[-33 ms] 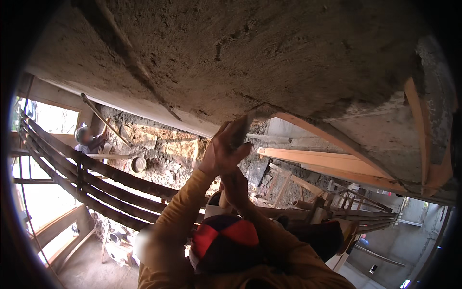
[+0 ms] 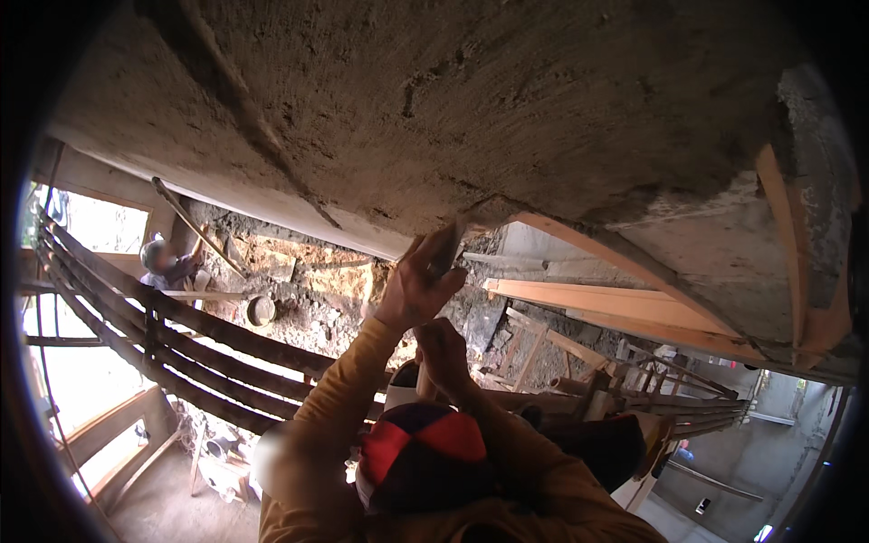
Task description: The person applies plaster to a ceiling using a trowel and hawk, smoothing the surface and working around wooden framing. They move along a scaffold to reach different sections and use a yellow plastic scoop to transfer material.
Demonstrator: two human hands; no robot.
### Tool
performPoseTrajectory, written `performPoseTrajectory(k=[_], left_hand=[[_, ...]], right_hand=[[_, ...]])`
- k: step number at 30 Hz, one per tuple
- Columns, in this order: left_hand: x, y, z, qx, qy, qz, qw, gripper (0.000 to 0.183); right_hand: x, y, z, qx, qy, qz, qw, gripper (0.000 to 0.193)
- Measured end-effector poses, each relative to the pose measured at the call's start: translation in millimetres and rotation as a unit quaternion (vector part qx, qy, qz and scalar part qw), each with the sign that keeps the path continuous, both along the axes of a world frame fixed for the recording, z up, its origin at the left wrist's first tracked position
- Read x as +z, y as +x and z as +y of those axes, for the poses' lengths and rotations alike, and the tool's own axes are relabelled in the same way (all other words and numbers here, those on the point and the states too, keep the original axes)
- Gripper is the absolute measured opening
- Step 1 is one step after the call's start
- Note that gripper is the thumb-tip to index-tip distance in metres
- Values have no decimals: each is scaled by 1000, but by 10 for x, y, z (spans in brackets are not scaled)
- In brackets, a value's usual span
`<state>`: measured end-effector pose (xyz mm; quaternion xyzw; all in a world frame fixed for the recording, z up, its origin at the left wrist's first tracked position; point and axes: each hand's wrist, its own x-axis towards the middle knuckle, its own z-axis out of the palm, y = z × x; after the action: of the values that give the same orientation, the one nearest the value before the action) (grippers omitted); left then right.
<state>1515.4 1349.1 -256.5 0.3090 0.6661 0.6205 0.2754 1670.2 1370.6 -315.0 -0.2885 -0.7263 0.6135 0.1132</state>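
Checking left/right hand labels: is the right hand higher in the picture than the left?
No, the right hand is lower in the picture, just below the left hand.

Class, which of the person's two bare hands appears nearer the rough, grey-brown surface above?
The bare left hand: it is higher in the picture, close to the rough, grey-brown surface; the bare right hand is below it.

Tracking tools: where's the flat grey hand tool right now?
In the head view, just above centre, the flat grey hand tool is in the left hand, beside the lower edge of the rough overhead surface.
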Motion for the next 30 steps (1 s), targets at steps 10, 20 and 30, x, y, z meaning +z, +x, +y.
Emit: performPoseTrajectory(k=[10, 20, 30], left_hand=[[218, 214, 75, -134, 182, -208, 952, 36], [742, 426, 547, -147, 279, -273, 909, 57], [896, 351, 519, -106, 284, -257, 918, 45]], right_hand=[[1095, 766, 853, 95, 18, -169, 981, 19], [2028, 883, 1251, 116, 385, -152, 903, 23], [2090, 682, 1328, 109, 391, -157, 900, 21]])
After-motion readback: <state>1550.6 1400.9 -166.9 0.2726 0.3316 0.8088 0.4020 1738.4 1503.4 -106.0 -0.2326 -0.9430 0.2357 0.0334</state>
